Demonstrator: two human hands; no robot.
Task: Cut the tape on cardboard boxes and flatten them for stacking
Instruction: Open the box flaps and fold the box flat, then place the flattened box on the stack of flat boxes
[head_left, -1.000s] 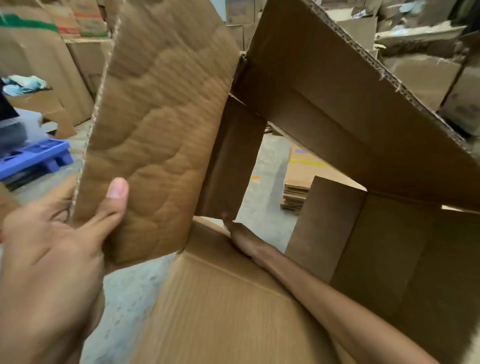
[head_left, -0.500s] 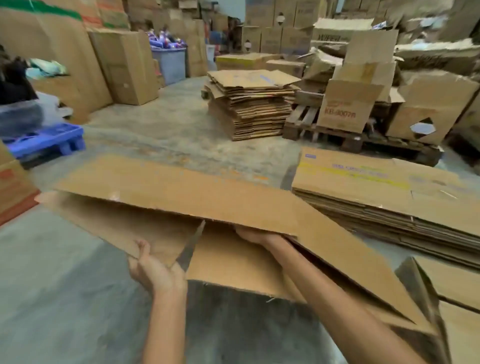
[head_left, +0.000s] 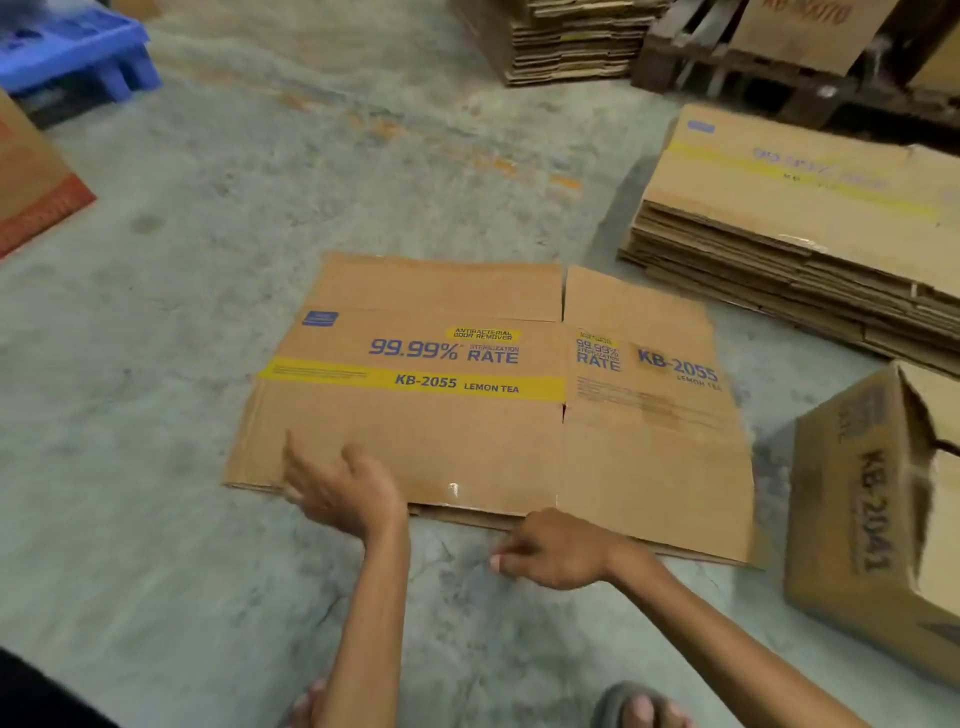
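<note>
Concrete floor (head_left: 249, 218) lies open left of flattened box (head_left: 457, 436); stack (head_left: 779, 228) and upright carton (head_left: 852, 525) crowd its right. Left hand (head_left: 345, 491) and right hand (head_left: 558, 551), loose and empty, at near edge.

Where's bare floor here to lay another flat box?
Bare floor lies left of the flattened box, up to the blue pallet, and beyond it toward the far stack. The right is crowded: the near stack and an open box.
</note>
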